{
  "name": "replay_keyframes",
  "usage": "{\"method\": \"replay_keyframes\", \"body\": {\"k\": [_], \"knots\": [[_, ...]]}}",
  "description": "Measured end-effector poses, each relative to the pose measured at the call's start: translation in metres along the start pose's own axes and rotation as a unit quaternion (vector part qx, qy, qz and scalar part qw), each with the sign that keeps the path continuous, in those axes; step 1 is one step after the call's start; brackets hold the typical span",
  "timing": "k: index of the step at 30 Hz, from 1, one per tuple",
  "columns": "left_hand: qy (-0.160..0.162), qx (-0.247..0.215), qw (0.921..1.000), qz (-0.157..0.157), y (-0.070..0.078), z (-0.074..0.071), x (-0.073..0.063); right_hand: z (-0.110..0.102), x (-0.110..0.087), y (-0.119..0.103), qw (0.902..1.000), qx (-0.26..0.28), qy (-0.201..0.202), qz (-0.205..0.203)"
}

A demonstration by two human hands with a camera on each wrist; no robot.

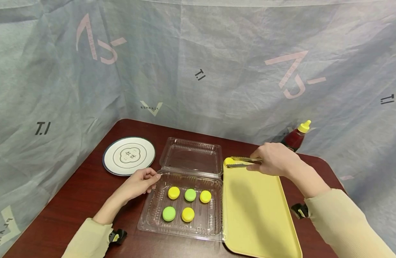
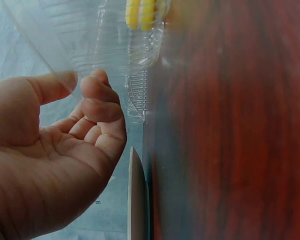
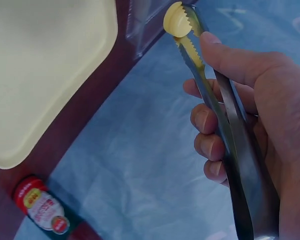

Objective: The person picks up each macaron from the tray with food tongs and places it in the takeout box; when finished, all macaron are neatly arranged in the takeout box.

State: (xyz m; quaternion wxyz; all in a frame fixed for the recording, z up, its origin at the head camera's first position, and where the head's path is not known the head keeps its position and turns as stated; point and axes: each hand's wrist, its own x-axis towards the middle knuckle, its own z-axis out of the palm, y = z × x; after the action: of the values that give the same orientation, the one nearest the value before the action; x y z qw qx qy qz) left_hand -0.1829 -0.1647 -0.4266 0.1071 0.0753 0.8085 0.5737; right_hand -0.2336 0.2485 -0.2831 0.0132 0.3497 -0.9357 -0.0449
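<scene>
My right hand (image 1: 275, 158) grips metal tongs (image 3: 230, 120), whose serrated tips hold a yellow macaron (image 3: 177, 20). In the head view that macaron is over the far left corner of the yellow tray (image 1: 252, 211). My left hand (image 1: 139, 184) pinches the left rim of a clear plastic box (image 1: 143, 224) between thumb and fingers. Inside the box sit several macarons, among them a green macaron (image 1: 169, 214) and a yellow macaron (image 1: 188, 214), in two rows. The box's hinged lid (image 1: 191, 156) lies folded back behind it.
A white plate (image 1: 112, 159) with a blue rim stands at the back left of the dark red table (image 1: 75, 193). Beyond my right hand is a red sauce bottle (image 1: 294, 139) with a yellow cap. Grey printed sheeting (image 1: 198, 100) hangs behind the table.
</scene>
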Motion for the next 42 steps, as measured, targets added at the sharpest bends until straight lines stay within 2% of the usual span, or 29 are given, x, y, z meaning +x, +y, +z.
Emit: {"method": "replay_keyframes", "body": {"k": [12, 24, 42], "knots": [[0.004, 0.014, 0.9999, 0.000, -0.002, -0.001, 0.001, -0.011, -0.010, -0.039, 0.9983, -0.013, 0.015, -0.054], [0.001, 0.006, 1.0000, -0.003, -0.001, 0.001, 0.000, -0.002, -0.018, -0.063, 0.9954, -0.025, 0.029, -0.088], [0.002, 0.005, 1.0000, -0.004, -0.001, 0.001, -0.001, 0.030, -0.022, -0.091, 0.9929, -0.025, -0.022, -0.114]]}}
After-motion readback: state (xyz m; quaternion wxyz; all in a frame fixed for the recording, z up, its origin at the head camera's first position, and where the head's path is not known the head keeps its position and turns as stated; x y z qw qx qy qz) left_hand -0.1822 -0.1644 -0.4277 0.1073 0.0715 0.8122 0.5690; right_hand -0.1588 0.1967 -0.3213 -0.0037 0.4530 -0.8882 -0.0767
